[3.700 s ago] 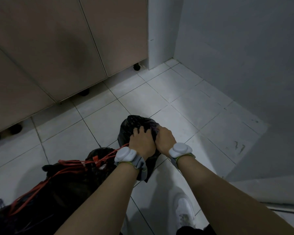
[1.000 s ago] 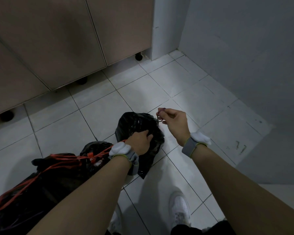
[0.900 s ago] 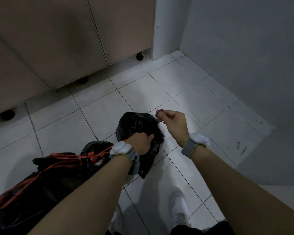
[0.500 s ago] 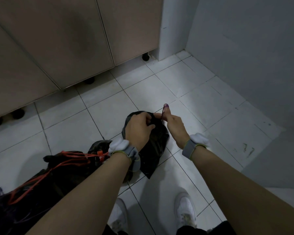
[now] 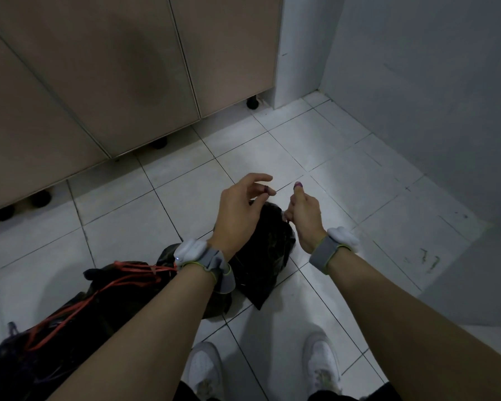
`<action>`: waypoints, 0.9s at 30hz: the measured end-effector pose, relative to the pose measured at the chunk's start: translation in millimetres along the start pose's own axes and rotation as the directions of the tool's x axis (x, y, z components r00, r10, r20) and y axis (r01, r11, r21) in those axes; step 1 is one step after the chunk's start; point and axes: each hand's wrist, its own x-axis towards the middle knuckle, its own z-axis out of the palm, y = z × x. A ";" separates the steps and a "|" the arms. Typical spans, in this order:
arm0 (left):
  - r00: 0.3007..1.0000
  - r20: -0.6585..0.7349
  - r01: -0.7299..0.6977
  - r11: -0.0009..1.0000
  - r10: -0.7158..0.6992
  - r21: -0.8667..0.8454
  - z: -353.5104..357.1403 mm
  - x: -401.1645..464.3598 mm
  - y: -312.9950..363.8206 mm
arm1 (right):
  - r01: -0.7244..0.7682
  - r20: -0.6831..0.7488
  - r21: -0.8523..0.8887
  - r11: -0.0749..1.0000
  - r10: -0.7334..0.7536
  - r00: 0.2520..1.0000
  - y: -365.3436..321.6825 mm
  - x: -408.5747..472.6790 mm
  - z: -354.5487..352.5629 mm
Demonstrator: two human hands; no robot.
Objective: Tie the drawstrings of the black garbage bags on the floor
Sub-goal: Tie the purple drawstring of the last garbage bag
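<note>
I work both hands above the small crumpled black plastic garbage bag (image 5: 268, 250) on white floor tiles: left hand (image 5: 237, 215) and right hand (image 5: 302, 211) each pinch its thin dark drawstring; knot seemingly unfinished. The larger, red-stringed black bag (image 5: 78, 311) lies alongside.

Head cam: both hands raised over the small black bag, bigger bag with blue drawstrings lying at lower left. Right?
Not quite: the head view shows the drawstrings on the bigger bag are red-orange, not blue. The rest holds: the left hand and right hand are raised over the small black bag.
</note>
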 end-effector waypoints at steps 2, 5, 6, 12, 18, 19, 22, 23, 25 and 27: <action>1.000 -0.008 -0.006 1.000 0.006 0.009 -0.8 0.5 -0.4 | -0.069 0.061 0.087 0.994 0.064 0.996 -1.4 0.5 6.8; 1.000 -0.014 -0.019 0.998 0.020 0.063 -0.2 -0.6 0.5 | -0.131 0.107 0.082 0.988 0.122 0.987 1.2 -1.6 10.8; 0.999 -0.020 -0.023 0.997 0.025 0.076 0.3 -1.0 0.5 | -0.133 0.109 0.064 0.989 0.126 0.986 1.9 -2.9 10.3; 0.996 -0.075 -0.034 0.984 0.048 0.174 -1.5 0.0 2.1 | 0.029 0.091 -0.022 0.999 -0.027 0.995 0.4 -7.6 -4.9; 0.983 -0.179 0.048 0.998 -0.038 0.049 -4.2 6.3 7.6 | 0.100 0.004 0.186 0.977 -0.102 0.995 -15.2 -2.1 -17.8; 0.982 -0.181 0.051 0.999 -0.050 0.001 -4.7 7.0 9.0 | 0.120 -0.003 0.183 0.976 -0.122 0.993 -18.7 -1.8 -17.8; 0.981 -0.181 0.049 0.996 -0.062 -0.075 -5.2 7.6 13.4 | 0.175 -0.008 0.167 0.970 -0.177 0.984 -28.2 -6.5 -14.0; 0.981 -0.184 0.046 0.995 -0.061 -0.083 -5.4 7.3 14.9 | 0.192 -0.007 0.170 0.967 -0.193 0.981 -31.4 -9.1 -12.1; 0.979 -0.196 0.037 0.994 -0.056 -0.099 -6.7 6.9 18.6 | 0.221 -0.004 0.179 0.959 -0.224 0.975 -39.4 -14.3 -8.2; 0.977 -0.210 0.028 0.995 -0.048 -0.097 -7.8 6.4 22.1 | 0.239 0.002 0.191 0.952 -0.244 0.970 -48.2 -19.5 -4.8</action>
